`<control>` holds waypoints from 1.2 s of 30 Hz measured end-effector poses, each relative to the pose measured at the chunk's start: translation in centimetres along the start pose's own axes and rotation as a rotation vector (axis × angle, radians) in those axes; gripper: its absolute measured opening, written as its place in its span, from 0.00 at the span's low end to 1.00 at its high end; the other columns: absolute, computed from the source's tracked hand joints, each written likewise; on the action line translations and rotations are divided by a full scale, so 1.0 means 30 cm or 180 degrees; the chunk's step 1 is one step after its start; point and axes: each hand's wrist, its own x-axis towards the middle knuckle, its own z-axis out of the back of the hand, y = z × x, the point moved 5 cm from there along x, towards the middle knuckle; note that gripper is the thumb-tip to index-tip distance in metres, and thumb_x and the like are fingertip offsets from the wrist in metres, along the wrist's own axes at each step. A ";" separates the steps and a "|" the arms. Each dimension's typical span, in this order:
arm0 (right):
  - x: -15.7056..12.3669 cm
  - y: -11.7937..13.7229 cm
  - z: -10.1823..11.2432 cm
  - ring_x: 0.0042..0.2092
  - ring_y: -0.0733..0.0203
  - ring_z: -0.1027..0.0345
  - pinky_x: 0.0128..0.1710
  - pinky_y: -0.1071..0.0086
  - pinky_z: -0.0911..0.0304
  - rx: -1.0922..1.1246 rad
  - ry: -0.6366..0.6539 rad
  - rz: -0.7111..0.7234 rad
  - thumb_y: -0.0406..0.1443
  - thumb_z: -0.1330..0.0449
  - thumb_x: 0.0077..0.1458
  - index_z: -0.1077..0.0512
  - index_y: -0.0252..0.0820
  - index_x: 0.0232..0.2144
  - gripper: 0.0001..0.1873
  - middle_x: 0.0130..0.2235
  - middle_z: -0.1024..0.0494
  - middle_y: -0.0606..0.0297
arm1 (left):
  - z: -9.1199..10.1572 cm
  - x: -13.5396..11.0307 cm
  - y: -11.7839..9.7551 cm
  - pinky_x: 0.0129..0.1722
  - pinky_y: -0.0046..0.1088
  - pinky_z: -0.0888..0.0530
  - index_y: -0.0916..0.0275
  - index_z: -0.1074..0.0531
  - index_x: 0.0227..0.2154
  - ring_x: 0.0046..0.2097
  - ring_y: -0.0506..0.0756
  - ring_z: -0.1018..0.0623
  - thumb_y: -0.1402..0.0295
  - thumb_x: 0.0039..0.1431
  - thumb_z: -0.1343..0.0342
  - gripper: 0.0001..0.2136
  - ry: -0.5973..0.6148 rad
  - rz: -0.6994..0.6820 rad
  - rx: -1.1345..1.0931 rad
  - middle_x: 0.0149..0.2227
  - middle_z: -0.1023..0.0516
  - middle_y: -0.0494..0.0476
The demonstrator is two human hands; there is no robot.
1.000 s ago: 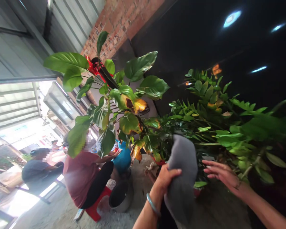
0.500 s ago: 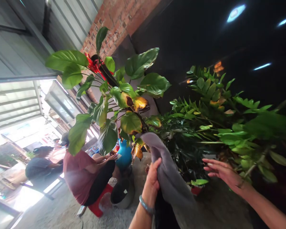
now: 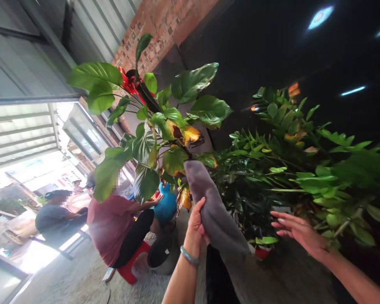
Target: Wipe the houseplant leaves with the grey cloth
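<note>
My left hand (image 3: 196, 223), with a pale bangle (image 3: 189, 256) on its wrist, grips a grey cloth (image 3: 217, 211). The cloth's upper end reaches up to the lower leaves of a tall broad-leaved plant (image 3: 177, 126), covering part of its stem. Some of those leaves are yellowed and brown, such as a curled leaf (image 3: 191, 135). Over on the right, my right hand (image 3: 294, 230) is held out with fingers stretched and nothing in them. It is close to the dense green foliage (image 3: 323, 181); whether it touches a leaf I cannot tell.
At the left a person in a red shirt (image 3: 109, 228) sits on a red stool (image 3: 134, 261), with another person (image 3: 55, 215) beyond. A dark bucket (image 3: 161, 253) and a blue gourd-shaped object (image 3: 166, 204) stand near the plant. A dark glossy wall (image 3: 266, 46) rises behind.
My left hand has moved slightly left and up, and the cloth's upper end is higher against the stem. My right hand stays nearly in place. The view has shifted slightly.
</note>
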 end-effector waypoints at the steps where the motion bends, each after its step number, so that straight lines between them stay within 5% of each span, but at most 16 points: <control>1: -0.003 0.000 -0.002 0.37 0.45 0.22 0.29 0.62 0.27 0.0004 0.0010 -0.0019 0.39 0.31 0.30 0.17 0.46 0.25 0.13 0.36 0.15 0.55 | 0.012 0.008 0.042 0.44 0.38 0.26 0.65 0.26 0.26 0.28 0.56 0.21 0.69 0.49 0.39 0.04 -0.0047 0.0199 0.0155 0.21 0.22 0.55; 4: -0.009 0.005 0.002 0.38 0.43 0.22 0.30 0.61 0.27 -0.0087 0.0001 -0.0072 0.40 0.31 0.29 0.17 0.46 0.26 0.14 0.37 0.15 0.54 | 0.100 0.000 0.165 0.44 0.37 0.26 0.66 0.25 0.26 0.25 0.55 0.22 0.72 0.51 0.41 0.03 -0.0205 0.0693 0.0576 0.20 0.23 0.55; 7: -0.010 0.015 0.014 0.39 0.44 0.22 0.30 0.61 0.27 -0.0157 -0.0005 -0.0097 0.40 0.32 0.30 0.17 0.46 0.26 0.14 0.37 0.15 0.54 | 0.185 -0.035 0.187 0.40 0.36 0.25 0.68 0.25 0.26 0.24 0.55 0.23 0.71 0.50 0.42 0.05 -0.0262 0.0887 0.0569 0.21 0.22 0.58; 10: -0.006 0.018 0.017 0.37 0.45 0.22 0.31 0.61 0.27 -0.0134 0.0071 -0.0106 0.40 0.32 0.31 0.18 0.47 0.26 0.13 0.36 0.15 0.55 | 0.183 -0.044 0.078 0.39 0.37 0.24 0.66 0.25 0.28 0.26 0.57 0.21 0.68 0.47 0.40 0.07 -0.0030 0.0561 0.0353 0.24 0.20 0.59; 13: 0.000 0.010 0.011 0.36 0.45 0.22 0.30 0.61 0.27 -0.0054 0.0029 -0.0069 0.40 0.31 0.31 0.18 0.46 0.25 0.13 0.35 0.15 0.55 | 0.110 0.001 -0.075 0.42 0.38 0.24 0.62 0.25 0.30 0.30 0.58 0.20 0.70 0.43 0.37 0.09 0.0114 -0.0183 0.0089 0.25 0.20 0.55; 16: 0.003 -0.003 0.000 0.36 0.45 0.22 0.29 0.61 0.27 -0.0017 -0.0016 -0.0034 0.40 0.31 0.31 0.17 0.45 0.26 0.13 0.36 0.15 0.54 | 0.041 0.077 -0.118 0.46 0.38 0.26 0.62 0.26 0.31 0.32 0.57 0.20 0.70 0.44 0.36 0.09 0.0049 -0.0434 0.0097 0.26 0.21 0.54; 20: 0.004 -0.006 0.001 0.38 0.42 0.22 0.30 0.58 0.26 -0.0178 0.0058 0.0006 0.40 0.33 0.33 0.18 0.44 0.28 0.13 0.37 0.16 0.53 | 0.080 0.108 0.047 0.43 0.36 0.27 0.62 0.27 0.25 0.25 0.54 0.24 0.71 0.45 0.38 0.04 -0.0385 0.0217 0.0605 0.21 0.23 0.52; 23: 0.007 0.003 0.018 0.38 0.42 0.22 0.31 0.57 0.25 -0.0165 0.0125 -0.0026 0.40 0.32 0.33 0.18 0.44 0.28 0.14 0.37 0.16 0.52 | 0.178 0.032 0.199 0.38 0.36 0.26 0.64 0.28 0.21 0.20 0.53 0.27 0.73 0.46 0.41 0.03 -0.0502 0.0736 0.0779 0.18 0.25 0.54; 26: 0.013 0.006 0.035 0.37 0.43 0.22 0.31 0.58 0.25 -0.0067 0.0087 -0.0081 0.41 0.32 0.31 0.18 0.45 0.26 0.13 0.36 0.15 0.52 | 0.239 -0.053 0.247 0.34 0.35 0.26 0.67 0.26 0.22 0.20 0.55 0.26 0.72 0.45 0.44 0.03 -0.0363 0.1106 0.0675 0.17 0.25 0.57; 29: 0.016 -0.005 0.031 0.36 0.44 0.22 0.29 0.60 0.26 -0.0004 0.0039 -0.0140 0.41 0.32 0.30 0.18 0.47 0.25 0.13 0.36 0.15 0.54 | 0.208 -0.066 0.152 0.38 0.36 0.25 0.64 0.25 0.25 0.27 0.58 0.21 0.70 0.43 0.41 0.05 -0.0067 0.0904 0.0301 0.20 0.22 0.58; 33: 0.013 -0.020 0.006 0.38 0.43 0.22 0.29 0.60 0.26 0.0023 0.0056 -0.0107 0.41 0.31 0.31 0.17 0.47 0.25 0.13 0.39 0.15 0.54 | 0.104 0.001 -0.018 0.43 0.38 0.25 0.60 0.26 0.26 0.31 0.59 0.20 0.69 0.41 0.37 0.06 0.0080 -0.0006 -0.0115 0.23 0.21 0.56; 36: 0.009 -0.019 0.001 0.40 0.41 0.22 0.30 0.59 0.26 -0.0041 0.0049 -0.0077 0.41 0.32 0.32 0.17 0.46 0.26 0.13 0.39 0.15 0.53 | 0.072 0.030 0.037 0.45 0.40 0.27 0.61 0.27 0.26 0.32 0.59 0.21 0.68 0.41 0.36 0.07 0.0004 0.0126 0.0092 0.23 0.22 0.56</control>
